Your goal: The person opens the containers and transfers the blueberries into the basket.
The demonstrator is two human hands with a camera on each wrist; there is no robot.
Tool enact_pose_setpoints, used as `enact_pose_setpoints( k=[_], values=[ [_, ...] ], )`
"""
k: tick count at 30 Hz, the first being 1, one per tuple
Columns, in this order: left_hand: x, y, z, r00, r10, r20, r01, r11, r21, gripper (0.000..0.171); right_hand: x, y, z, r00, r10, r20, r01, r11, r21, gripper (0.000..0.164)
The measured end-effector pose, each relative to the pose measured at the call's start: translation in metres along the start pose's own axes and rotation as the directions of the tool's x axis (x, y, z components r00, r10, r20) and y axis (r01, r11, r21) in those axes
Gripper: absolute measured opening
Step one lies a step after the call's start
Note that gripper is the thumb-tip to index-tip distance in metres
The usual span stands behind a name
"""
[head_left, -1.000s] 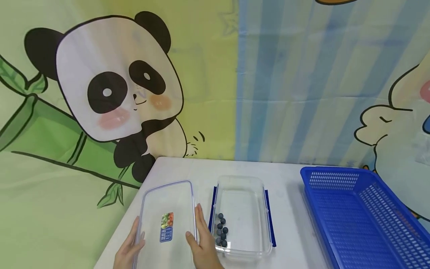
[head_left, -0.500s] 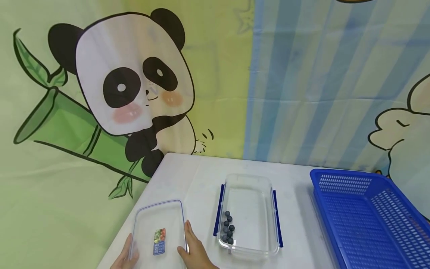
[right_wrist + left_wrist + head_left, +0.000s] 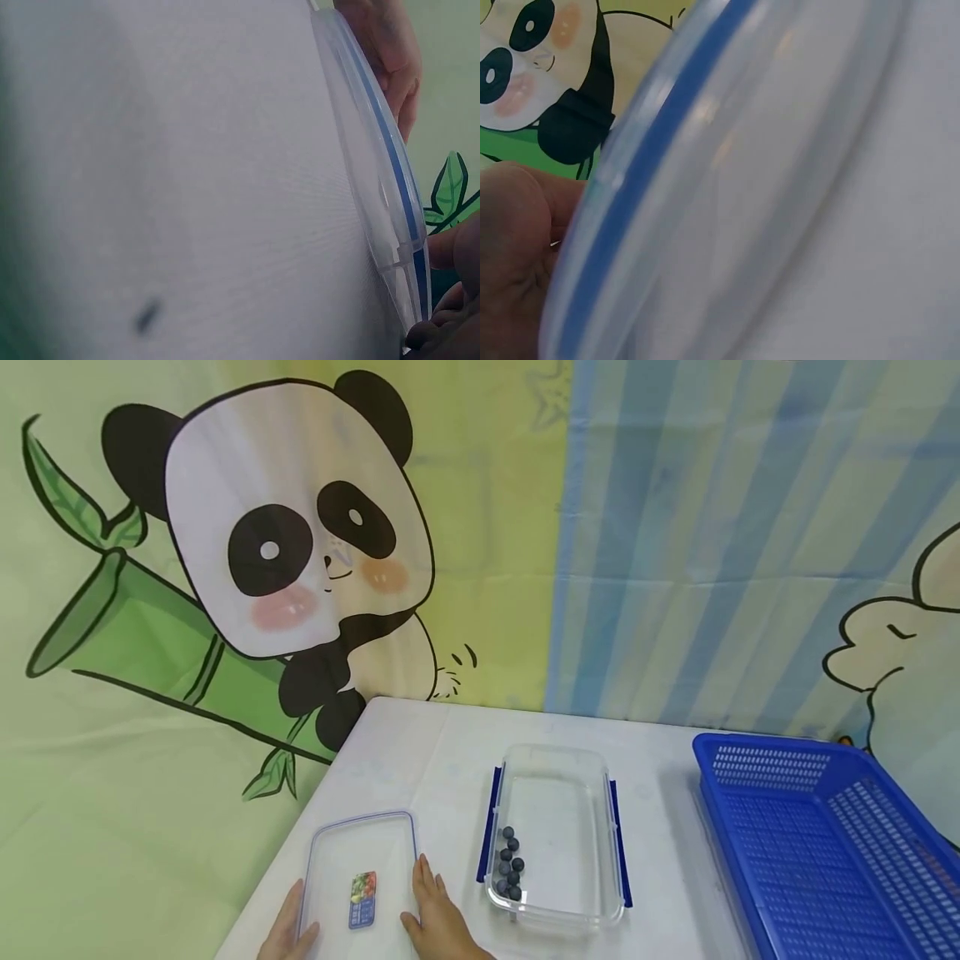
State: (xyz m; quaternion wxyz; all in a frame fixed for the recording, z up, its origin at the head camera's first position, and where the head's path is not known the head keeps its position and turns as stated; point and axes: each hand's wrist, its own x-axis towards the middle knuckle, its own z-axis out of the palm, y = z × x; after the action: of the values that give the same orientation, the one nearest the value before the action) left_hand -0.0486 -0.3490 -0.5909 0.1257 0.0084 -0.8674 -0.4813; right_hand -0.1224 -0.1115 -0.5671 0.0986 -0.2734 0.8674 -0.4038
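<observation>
A clear plastic lid (image 3: pixel 330 902) with a blue seal line and a small fruit-picture label is low over the white table's near left part. My left hand (image 3: pixel 287 928) grips its left side and my right hand (image 3: pixel 442 920) its right side, thumbs on top. In the left wrist view the lid's blue-lined edge (image 3: pixel 641 172) crosses beside the left hand (image 3: pixel 514 247). The right wrist view has the right hand's fingers (image 3: pixel 457 300) at the lid's edge (image 3: pixel 375 150). Right of the lid stands a clear container (image 3: pixel 558 827) with blue side clips; several blueberries (image 3: pixel 506 855) lie along its left side.
A blue perforated basket (image 3: pixel 795 835) stands on the right of the white table (image 3: pixel 442 760). Behind the table hangs a printed cloth with a panda (image 3: pixel 262 527). The table's left edge runs close to the left hand.
Both hands have brought the lid down and closer to me, toward the table. It lies flatter than before. The head view has turned a little left; the container and blueberries stay put.
</observation>
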Motion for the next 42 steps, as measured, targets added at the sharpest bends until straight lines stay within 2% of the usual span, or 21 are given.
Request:
enact_pose_setpoints(
  k=[2,4,7,9,11,12,13,14,15,16,18,19,21,23,25,27,29,32,37,40,42],
  values=[
    [0.0,-0.006,0.002,0.986,0.157,-0.057,-0.15,0.982,0.112,0.065,0.0,0.0,0.001,1.0,-0.015,-0.006,0.015,0.997,-0.07,0.071],
    [0.001,-0.008,0.003,0.974,0.212,-0.076,-0.199,0.969,0.148,0.065,0.0,0.0,0.001,0.999,-0.031,-0.013,0.03,0.993,-0.117,0.07],
    [0.002,-0.005,0.002,0.973,0.213,-0.092,-0.201,0.971,0.127,0.064,0.001,-0.001,-0.001,1.0,-0.028,-0.004,0.028,0.993,-0.117,0.072],
    [0.002,0.001,0.001,0.986,0.145,-0.086,-0.141,0.989,0.05,0.064,-0.002,-0.002,-0.004,1.0,-0.014,0.022,0.016,0.996,-0.09,0.076],
    [0.002,0.014,-0.003,0.998,-0.019,-0.066,0.018,1.0,-0.021,0.07,-0.007,-0.005,-0.012,0.997,-0.01,0.076,0.013,0.999,-0.037,0.077],
    [0.002,0.023,-0.004,0.991,-0.127,-0.05,0.124,0.991,-0.045,0.073,-0.011,-0.006,-0.018,0.993,-0.026,0.112,0.026,1.0,-0.001,0.076],
    [0.003,0.033,-0.004,0.972,-0.232,-0.04,0.23,0.972,-0.041,0.076,-0.017,-0.007,-0.025,0.988,-0.054,0.145,0.05,0.998,0.032,0.075],
    [0.005,0.044,-0.002,0.945,-0.323,-0.044,0.321,0.946,-0.043,0.078,-0.023,-0.009,-0.034,0.98,-0.093,0.174,0.081,0.994,0.075,0.073],
    [0.007,0.055,0.001,0.923,-0.379,-0.063,0.379,0.925,-0.014,0.078,-0.03,-0.011,-0.045,0.971,-0.138,0.195,0.116,0.986,0.12,0.069],
    [0.01,0.067,0.005,0.909,-0.409,-0.085,0.409,0.912,-0.017,0.077,-0.036,-0.012,-0.056,0.962,-0.188,0.2,0.154,0.973,0.175,0.064],
    [0.018,0.088,0.02,0.921,-0.364,-0.141,0.368,0.93,-0.002,0.066,-0.047,-0.013,-0.082,0.948,-0.27,0.168,0.212,0.93,0.299,0.052],
    [0.023,0.098,0.031,0.935,-0.304,-0.18,0.306,0.952,-0.019,0.06,-0.051,-0.012,-0.097,0.949,-0.288,0.13,0.229,0.909,0.349,0.046],
    [0.035,0.114,0.056,0.964,-0.152,-0.218,0.136,0.987,-0.085,0.052,-0.058,-0.008,-0.127,0.965,-0.259,0.037,0.217,0.871,0.44,0.034],
    [0.049,0.129,0.083,0.981,-0.036,-0.19,0.012,0.992,-0.125,0.05,-0.058,0.001,-0.156,0.984,-0.174,-0.039,0.168,0.836,0.522,0.026],
    [0.064,0.14,0.109,0.988,0.064,-0.141,-0.088,0.98,-0.176,0.051,-0.055,0.015,-0.183,0.995,-0.077,-0.068,0.102,0.826,0.555,0.022],
    [0.076,0.149,0.13,0.988,0.132,-0.076,-0.143,0.975,-0.169,0.054,-0.048,0.03,-0.204,0.999,-0.012,-0.047,0.036,0.826,0.563,0.021],
    [0.086,0.156,0.145,0.982,0.183,-0.035,-0.186,0.967,-0.176,0.057,-0.039,0.044,-0.217,1.0,0.015,0.016,-0.021,0.833,0.552,0.021],
    [0.095,0.167,0.156,0.98,0.201,0.007,-0.195,0.958,-0.209,0.061,-0.026,0.058,-0.226,0.991,0.015,0.135,-0.086,0.842,0.533,0.022],
    [0.097,0.177,0.162,0.982,0.162,0.095,-0.124,0.94,-0.318,0.062,-0.013,0.064,-0.223,0.952,0.041,0.303,-0.187,0.862,0.471,0.017],
    [0.097,0.176,0.165,0.981,0.148,0.129,-0.09,0.924,-0.372,0.061,-0.009,0.063,-0.214,0.929,0.095,0.358,-0.245,0.882,0.403,0.011],
    [0.098,0.175,0.168,0.98,0.141,0.142,-0.075,0.916,-0.395,0.061,-0.008,0.064,-0.206,0.922,0.139,0.362,-0.275,0.892,0.359,0.008]
  ],
)
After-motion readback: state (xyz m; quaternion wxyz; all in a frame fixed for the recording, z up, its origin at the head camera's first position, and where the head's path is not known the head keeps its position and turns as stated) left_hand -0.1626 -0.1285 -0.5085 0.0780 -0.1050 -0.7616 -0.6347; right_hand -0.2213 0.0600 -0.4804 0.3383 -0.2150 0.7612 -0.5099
